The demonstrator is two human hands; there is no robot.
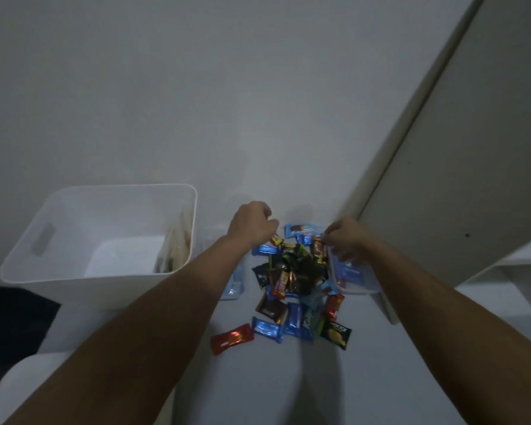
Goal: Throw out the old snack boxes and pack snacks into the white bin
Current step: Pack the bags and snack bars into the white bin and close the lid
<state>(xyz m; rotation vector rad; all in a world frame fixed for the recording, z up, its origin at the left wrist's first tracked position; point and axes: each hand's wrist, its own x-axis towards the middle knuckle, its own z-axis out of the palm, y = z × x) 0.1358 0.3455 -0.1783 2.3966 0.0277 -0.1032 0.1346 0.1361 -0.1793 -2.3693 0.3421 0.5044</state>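
Observation:
The white bin [74,228] stands at the left, with some pale packets leaning on its right inner wall. A pile of small wrapped snacks [295,280] in blue, red and black lies on the white surface in the middle. My left hand [252,225] hovers over the pile's far left edge with its fingers curled, and a small yellow-and-red snack [276,240] pokes out under the thumb. My right hand [347,240] grips the near rim of a clear plastic snack box [359,286], which is tilted at the pile's right side and holds blue packets.
A second clear snack box [235,283] with blue wrappers lies between the bin and the pile, partly under my left forearm. A white shelf unit [503,271] stands at the right below a beige door. Something dark [13,317] lies at the lower left.

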